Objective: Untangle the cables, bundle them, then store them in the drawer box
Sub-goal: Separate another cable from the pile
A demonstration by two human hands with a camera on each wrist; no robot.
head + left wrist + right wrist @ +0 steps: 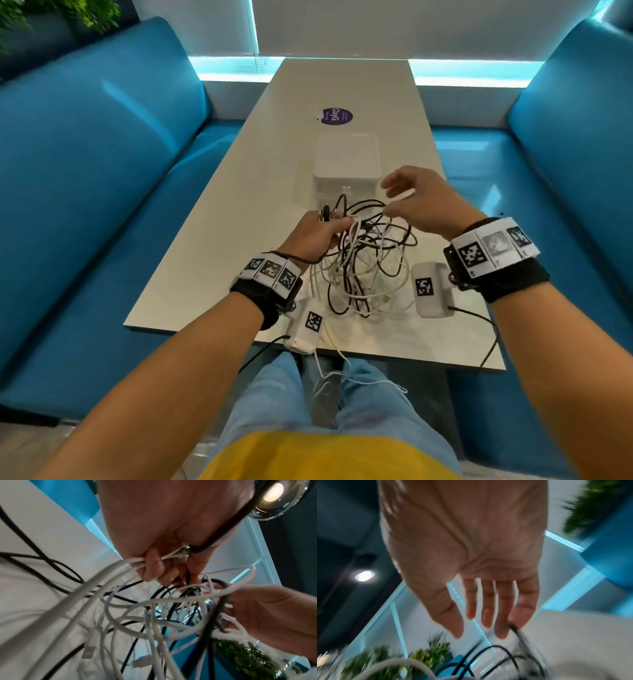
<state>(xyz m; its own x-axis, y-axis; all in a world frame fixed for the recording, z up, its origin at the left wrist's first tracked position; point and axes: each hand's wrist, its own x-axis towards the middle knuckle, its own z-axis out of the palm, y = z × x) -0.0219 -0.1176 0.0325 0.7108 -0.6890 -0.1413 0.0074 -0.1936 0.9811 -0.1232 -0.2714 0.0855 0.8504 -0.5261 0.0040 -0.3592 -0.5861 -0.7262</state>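
Observation:
A tangle of black and white cables point(366, 267) hangs partly lifted over the near half of the table. My left hand point(329, 228) grips a bunch of black and white strands at the top of the tangle; in the left wrist view its fingers point(154, 566) curl round them. My right hand point(387, 196) hovers just right of it with fingers straight point(486, 608), a black cable point(515, 630) touching the little finger and white loops point(228, 595) lying across the fingers. The white drawer box point(346, 161) stands shut behind the tangle.
The beige table point(239, 205) runs away from me between two blue sofa benches point(102, 205). A purple round sticker point(334, 116) lies beyond the box. One white cable end point(329, 370) dangles off the near table edge over my lap.

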